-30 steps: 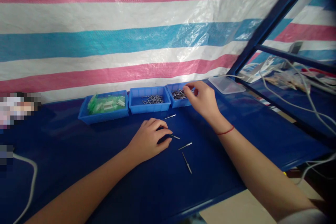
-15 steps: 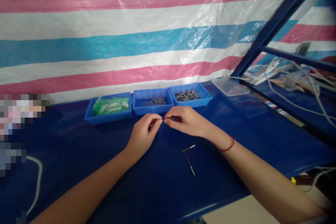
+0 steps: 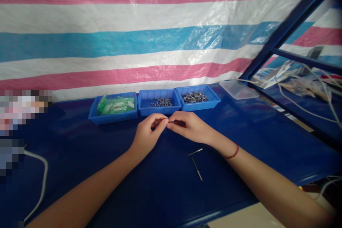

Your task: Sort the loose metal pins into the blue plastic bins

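Observation:
My left hand and my right hand meet fingertip to fingertip over the blue table. Each is closed in a pinch, and what they hold is too small and hidden to name. Two metal rivets lie on the table below my right hand: a shorter-looking one and a longer one. Behind the hands stand a blue bin with green bags and white pieces, a middle blue bin with metal pins and a right blue bin with more pins.
A clear plastic lid lies right of the bins. A blue metal frame rises at the right, with cables and bags beyond. A white cable curves over the left side. Striped sheeting hangs behind.
The fingertips of both hands have come closer together and now touch. The whole view has shifted slightly; the bins and rivets look the same.

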Available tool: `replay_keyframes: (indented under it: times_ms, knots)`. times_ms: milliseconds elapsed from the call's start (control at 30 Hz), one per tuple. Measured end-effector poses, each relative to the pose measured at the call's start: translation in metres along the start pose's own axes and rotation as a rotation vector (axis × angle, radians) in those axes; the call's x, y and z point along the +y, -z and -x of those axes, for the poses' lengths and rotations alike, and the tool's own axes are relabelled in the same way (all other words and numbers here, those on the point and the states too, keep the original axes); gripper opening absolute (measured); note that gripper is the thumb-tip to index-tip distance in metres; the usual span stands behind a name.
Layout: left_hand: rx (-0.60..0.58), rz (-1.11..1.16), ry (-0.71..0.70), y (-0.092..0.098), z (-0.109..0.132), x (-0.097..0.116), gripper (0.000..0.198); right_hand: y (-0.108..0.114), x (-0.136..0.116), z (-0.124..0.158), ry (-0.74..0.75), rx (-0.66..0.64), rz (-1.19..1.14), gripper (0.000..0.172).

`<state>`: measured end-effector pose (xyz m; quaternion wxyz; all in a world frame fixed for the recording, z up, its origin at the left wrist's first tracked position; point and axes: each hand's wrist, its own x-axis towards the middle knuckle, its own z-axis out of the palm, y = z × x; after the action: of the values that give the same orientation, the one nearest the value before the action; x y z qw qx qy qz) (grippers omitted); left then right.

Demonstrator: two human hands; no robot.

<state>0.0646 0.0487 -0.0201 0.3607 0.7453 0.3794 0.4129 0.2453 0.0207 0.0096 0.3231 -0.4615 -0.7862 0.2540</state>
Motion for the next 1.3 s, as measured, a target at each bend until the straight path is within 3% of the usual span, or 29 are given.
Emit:
replay_keyframes:
  times_ms: [233,700,1033,1100,1167,1233,1300]
  knots:
    - [-0.001,0.001,-0.001,0.0,0.0,-0.002,0.015,0.0,0.0,0.0,-0.036,0.004,-0.033,0.012]
    - [0.014,0.023,0.014,-0.001,-0.001,-0.006,0.017,-0.001,0.007,-0.001,-0.027,0.171,-0.084,0.003]
    - [-0.04,-0.067,0.032,-0.002,-0.001,-0.002,0.019,0.004,-0.005,0.002,0.072,0.235,0.163,0.012]
    - [-0.029,-0.1,0.018,-0.003,0.0,-0.001,0.023,0.009,-0.003,0.002,0.059,0.339,0.227,0.013]
    - [-0.04,-0.151,-0.044,-0.003,0.001,0.002,0.022,0.018,0.004,0.001,0.026,0.529,0.291,0.015]
    - [-0.117,-0.206,-0.166,-0.003,0.004,0.007,0.016,0.027,0.016,0.0,-0.021,0.721,0.374,0.018]
    - [-0.258,-0.25,-0.304,-0.004,0.008,0.015,0.015,0.034,0.029,-0.002,-0.061,0.801,0.467,0.022]
